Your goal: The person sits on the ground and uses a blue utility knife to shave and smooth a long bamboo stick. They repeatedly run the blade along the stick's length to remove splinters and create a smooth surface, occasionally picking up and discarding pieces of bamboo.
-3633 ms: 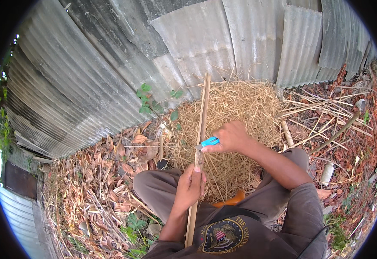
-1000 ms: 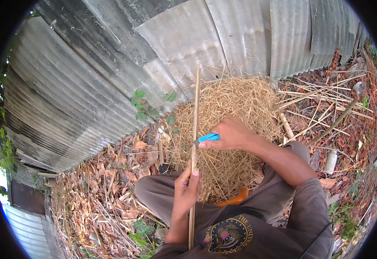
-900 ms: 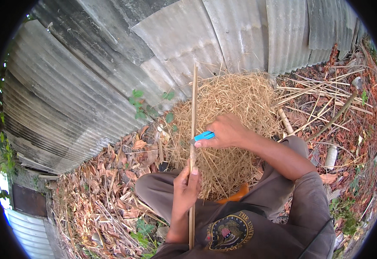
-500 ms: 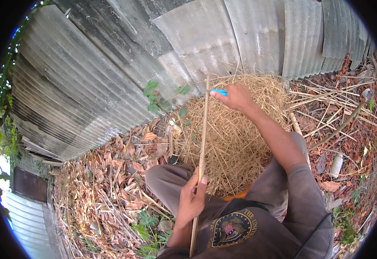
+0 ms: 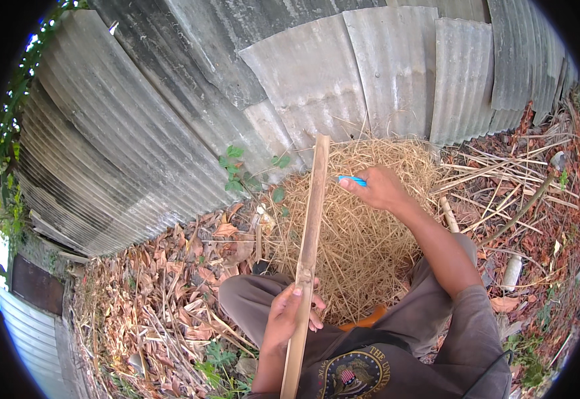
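My left hand (image 5: 292,314) grips a long split bamboo strip (image 5: 311,239) below its middle, fingers wrapped round it near a node. The strip stands nearly upright in the picture, its wide face turned to me and its upper end by the metal wall. My right hand (image 5: 381,187) is closed on a small blue-handled tool (image 5: 352,180), to the right of the strip's upper part and slightly apart from it. The tool's tip points at the strip and is too small to make out. Under both lies a heap of straw-coloured shavings (image 5: 363,259) between my bent legs.
A corrugated metal wall (image 5: 396,73) closes off the far side. Thin strips (image 5: 489,166) and a stick (image 5: 526,207) lie at right, near a whitish bottle (image 5: 512,272). Dry leaves (image 5: 163,286) cover the ground at left, with a small green plant (image 5: 234,174) by the wall.
The bamboo strip has turned from its narrow edge to its wide face. My right hand with the blue-handled tool has moved toward me and off the strip. The view has tilted slightly.
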`<action>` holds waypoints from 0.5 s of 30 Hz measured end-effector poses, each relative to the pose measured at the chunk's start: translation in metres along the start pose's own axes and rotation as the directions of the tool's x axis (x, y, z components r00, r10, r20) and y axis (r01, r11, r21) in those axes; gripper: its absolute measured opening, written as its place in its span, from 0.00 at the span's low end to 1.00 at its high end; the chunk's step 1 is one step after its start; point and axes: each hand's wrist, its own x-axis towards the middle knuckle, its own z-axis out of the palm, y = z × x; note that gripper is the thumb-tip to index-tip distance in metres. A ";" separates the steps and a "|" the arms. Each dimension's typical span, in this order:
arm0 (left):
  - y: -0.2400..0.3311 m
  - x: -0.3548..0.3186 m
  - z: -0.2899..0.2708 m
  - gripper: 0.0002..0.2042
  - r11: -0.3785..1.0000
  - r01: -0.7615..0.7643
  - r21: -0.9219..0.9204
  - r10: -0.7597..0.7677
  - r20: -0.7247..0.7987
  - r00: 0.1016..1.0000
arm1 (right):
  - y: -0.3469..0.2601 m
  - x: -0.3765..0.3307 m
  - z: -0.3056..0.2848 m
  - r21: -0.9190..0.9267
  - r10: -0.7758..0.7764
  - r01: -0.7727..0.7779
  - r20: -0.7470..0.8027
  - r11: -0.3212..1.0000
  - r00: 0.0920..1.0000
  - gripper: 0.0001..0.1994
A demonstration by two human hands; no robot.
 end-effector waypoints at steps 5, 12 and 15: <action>0.006 0.023 0.014 0.23 0.999 -0.029 -0.028 0.028 -0.054 0.998 | -0.024 -0.053 0.007 -0.060 -0.283 0.289 0.090 0.955 0.955 0.36; 0.001 0.025 0.031 0.18 0.997 -0.043 0.059 0.046 -0.050 0.998 | -0.029 -0.060 0.016 -0.072 -0.310 0.322 0.138 0.944 0.941 0.37; 0.003 0.020 0.033 0.17 0.989 -0.077 0.126 0.085 -0.056 0.995 | -0.029 -0.056 0.020 -0.151 -0.371 0.373 0.043 0.916 0.928 0.37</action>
